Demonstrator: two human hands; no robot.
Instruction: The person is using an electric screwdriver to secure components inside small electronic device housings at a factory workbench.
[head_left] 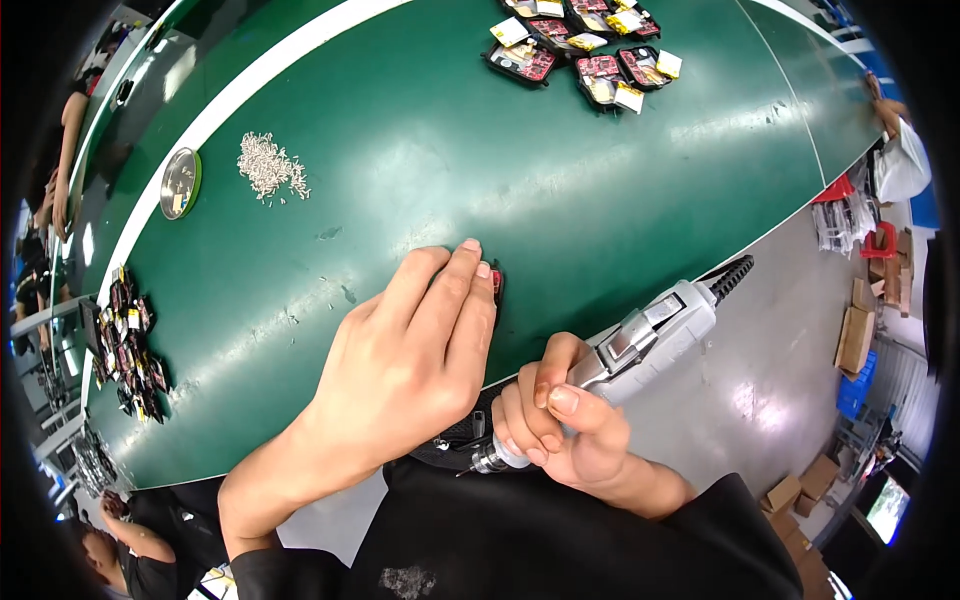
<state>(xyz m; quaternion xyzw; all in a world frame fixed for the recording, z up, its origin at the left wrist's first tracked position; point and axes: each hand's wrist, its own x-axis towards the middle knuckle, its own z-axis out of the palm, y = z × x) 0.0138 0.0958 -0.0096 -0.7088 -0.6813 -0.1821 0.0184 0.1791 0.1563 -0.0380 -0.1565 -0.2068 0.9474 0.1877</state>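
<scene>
Downward in the head view, the left hand (410,345) lies over the tabletop (400,190), back up, fingers stretched forward and close together. Just beside their tips shows the edge of a small red-and-black unit (497,283); most of it is covered by the hand, so I cannot tell whether the fingers grip it or only rest on it.

The right hand (570,415) has its fingers curled firmly around a grey driver (650,345), at the near edge of the tabletop. The driver lies at a slant: its ribbed black cord (735,277) leaves at the upper right, and its metal chuck (487,458) points down and left, in front of the person's black shirt (540,540) and apart from the unit.

Farther off on the green surface, a group of similar units (522,62) with yellow-and-white tags sits toward the upper right. To the upper left is a loose heap of small pale pieces, perhaps screws (265,165), with a round green-rimmed dish (180,183) near it. A dark pile (130,345) lies at the far left. Beyond the lower left edge sits another person (145,540).
</scene>
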